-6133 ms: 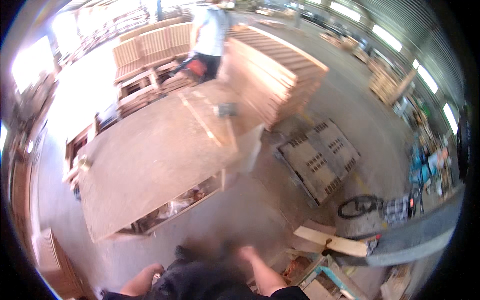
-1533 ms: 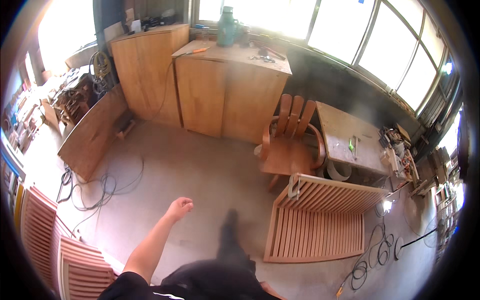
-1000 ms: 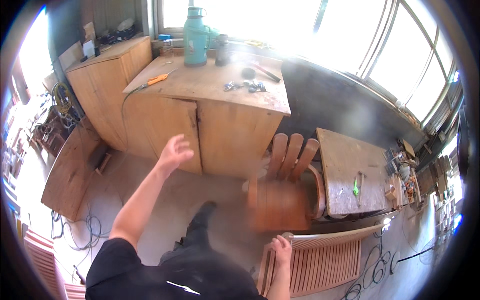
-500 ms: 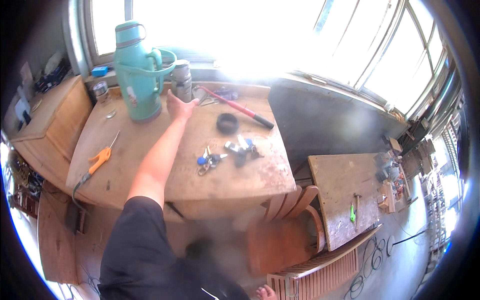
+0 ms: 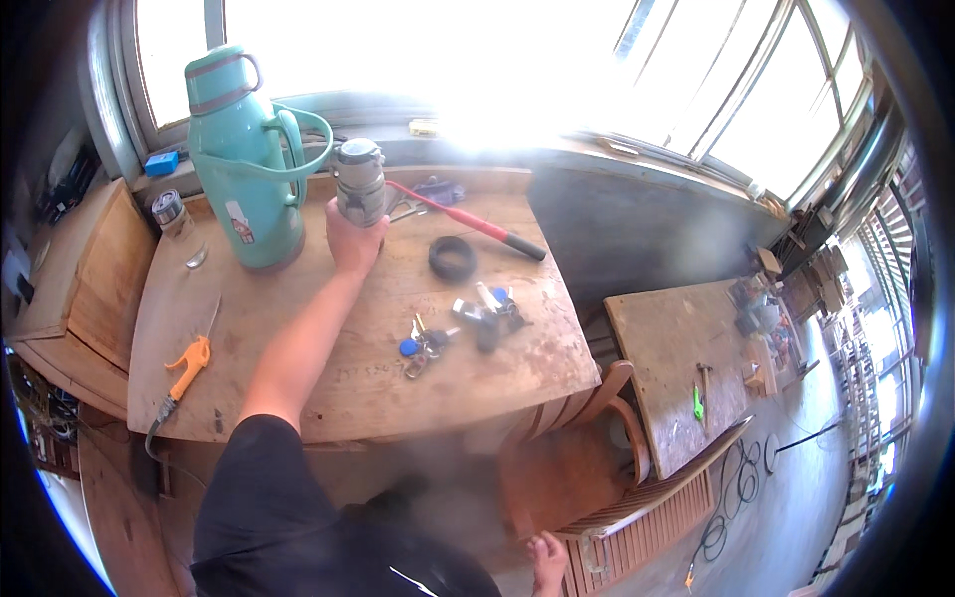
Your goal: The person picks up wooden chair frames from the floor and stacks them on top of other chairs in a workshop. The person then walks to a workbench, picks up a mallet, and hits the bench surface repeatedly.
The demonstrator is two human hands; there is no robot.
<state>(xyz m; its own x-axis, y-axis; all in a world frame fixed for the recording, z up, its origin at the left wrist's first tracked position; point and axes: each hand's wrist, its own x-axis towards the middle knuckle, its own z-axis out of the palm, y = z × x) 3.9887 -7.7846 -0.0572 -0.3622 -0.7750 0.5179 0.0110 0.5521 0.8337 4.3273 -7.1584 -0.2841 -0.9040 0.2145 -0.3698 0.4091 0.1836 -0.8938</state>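
My left hand (image 5: pixel 354 242) is closed around the lower part of an upright grey bottle (image 5: pixel 360 184) with a metallic-looking cap, near the table's back edge. To its left stands a tall turquoise thermos flask (image 5: pixel 235 164) with a carrying handle. Beyond my fingers on the right lies a red bar tool with a black grip (image 5: pixel 477 221), beside a black ring (image 5: pixel 453 259). Two bunches of keys (image 5: pixel 426 343) lie nearer to me. Low in the view, my right hand (image 5: pixel 548 565) hangs by the wooden chair, fingers loosely bent and apart, with nothing seen in it.
An orange air blow gun (image 5: pixel 191 366) with a hose lies on the wooden table's left side, near a glass jar (image 5: pixel 174 214). A wooden chair (image 5: pixel 562 473) stands at the front right. Past it is a workbench (image 5: pixel 676 348) with a hammer (image 5: pixel 707 393); hoses coil on the floor.
My left hand has closed around the grey bottle, which now sits slightly lower in view. The right hand has risen further into view. The whole view has shifted a little.
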